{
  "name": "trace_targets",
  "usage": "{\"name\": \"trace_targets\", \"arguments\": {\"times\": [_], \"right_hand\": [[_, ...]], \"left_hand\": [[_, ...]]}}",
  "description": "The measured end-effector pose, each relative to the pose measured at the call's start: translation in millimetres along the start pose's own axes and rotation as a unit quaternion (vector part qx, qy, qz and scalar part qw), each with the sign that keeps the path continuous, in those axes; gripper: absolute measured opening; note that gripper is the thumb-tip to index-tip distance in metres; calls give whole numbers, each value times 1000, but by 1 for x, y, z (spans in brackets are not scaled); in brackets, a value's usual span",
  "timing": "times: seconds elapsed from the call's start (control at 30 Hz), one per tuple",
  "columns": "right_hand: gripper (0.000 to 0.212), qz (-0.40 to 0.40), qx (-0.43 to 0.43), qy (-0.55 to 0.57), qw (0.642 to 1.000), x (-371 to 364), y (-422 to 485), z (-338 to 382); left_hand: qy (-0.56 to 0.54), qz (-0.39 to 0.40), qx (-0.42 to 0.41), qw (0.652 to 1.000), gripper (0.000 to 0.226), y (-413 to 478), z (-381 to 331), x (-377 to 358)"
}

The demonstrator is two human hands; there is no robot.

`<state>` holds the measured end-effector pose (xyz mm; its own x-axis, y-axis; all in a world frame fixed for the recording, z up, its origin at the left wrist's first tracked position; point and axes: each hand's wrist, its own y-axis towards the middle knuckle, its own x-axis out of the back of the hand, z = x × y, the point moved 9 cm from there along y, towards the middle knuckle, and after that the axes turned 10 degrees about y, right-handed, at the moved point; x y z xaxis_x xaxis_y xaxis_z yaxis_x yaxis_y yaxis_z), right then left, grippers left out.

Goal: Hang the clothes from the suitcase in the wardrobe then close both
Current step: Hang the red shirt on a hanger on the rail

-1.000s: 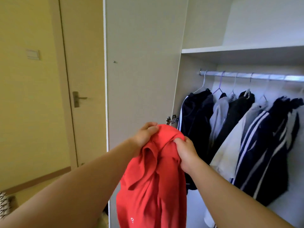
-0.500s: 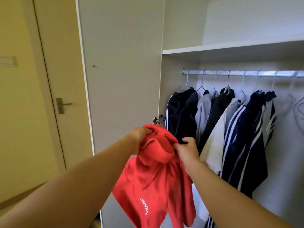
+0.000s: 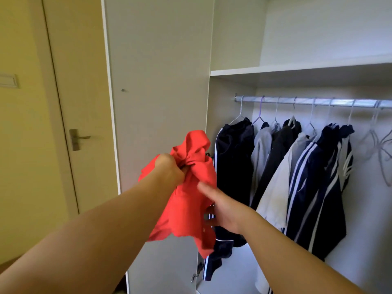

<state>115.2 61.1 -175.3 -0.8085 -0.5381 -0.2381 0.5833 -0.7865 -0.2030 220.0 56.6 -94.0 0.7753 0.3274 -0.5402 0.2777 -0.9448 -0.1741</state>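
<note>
Beside a yellow wall and a closed room door (image 3: 80, 102), a white wardrobe (image 3: 233, 73) stands open, with dark and pale clothes (image 3: 314, 187) hanging on its rail (image 3: 318, 102). In front of it the left hand (image 3: 169, 169) grips a bunched red garment (image 3: 191, 209) in a tight fist. The right hand (image 3: 222, 211), blurred, lies just below, thumb straight, touching the cloth.

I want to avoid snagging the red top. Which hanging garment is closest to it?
The navy garment with the white side stripe, first at the left end of the rail, just beside the red top; the others hang further right.
</note>
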Motion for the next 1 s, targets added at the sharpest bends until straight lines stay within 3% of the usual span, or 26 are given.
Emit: {"name": "trace_targets", "arguments": {"times": [0.03, 0.1, 0.2, 0.23, 0.27, 0.3, 0.37, 0.43, 0.47, 0.57, 0.67, 0.73, 0.83, 0.93, 1.0], "right_hand": [[38, -19, 14, -58, 998, -5, 4, 1], [10, -72, 55, -70, 993, -10, 8, 9], [15, -157, 102, 40, 981, 5, 14, 21], [17, -177, 111, 92, 974, 11, 12, 26], [20, -172, 117, 154, 966, 14, 10, 31], [23, -164, 132, 210, 955, 18, 8, 37], [26, -140, 168, 257, 942, 18, 1, 57], [24, -126, 194, 272, 934, 13, -4, 70], [28, -124, 182, 284, 933, 9, -1, 69], [35, -104, 111, 290, 945, -11, 5, 55], [44, -103, 131, 257, 952, -8, 10, 59], [51, -67, 137, 220, 963, -11, 8, 65], [39, -17, 153, 135, 979, -18, 3, 71], [29, -61, 190, -60, 978, -11, -1, 74], [19, -151, 212, -53, 964, 11, -6, 79]], "left_hand": [[25, 3, -1, 1000, 38, 2, 1, 0], [33, 38, -10, 999, 32, -6, 1, -5], [113, 65, -11, 991, 26, -2, -4, -14], [199, 78, -30, 977, 19, -3, -8, -12], [302, 116, -52, 945, 9, -8, -12, -14], [399, 163, -63, 900, 17, -12, -8, -13], [511, 257, -40, 819, 58, -16, 7, -8], [560, 303, -26, 771, 76, -23, 22, -4], [570, 280, -45, 771, 74, -19, 22, -3], [535, 165, -113, 821, 40, -5, 6, 2], [501, 78, -117, 854, 9, 3, 0, 9], [418, 15, -101, 903, 21, 13, 0, 17], [300, -56, -68, 950, 35, 20, 2, 23], [301, -25, -48, 952, 25, 21, 8, 8], [343, -13, -49, 938, 19, 19, 8, 1]]}}
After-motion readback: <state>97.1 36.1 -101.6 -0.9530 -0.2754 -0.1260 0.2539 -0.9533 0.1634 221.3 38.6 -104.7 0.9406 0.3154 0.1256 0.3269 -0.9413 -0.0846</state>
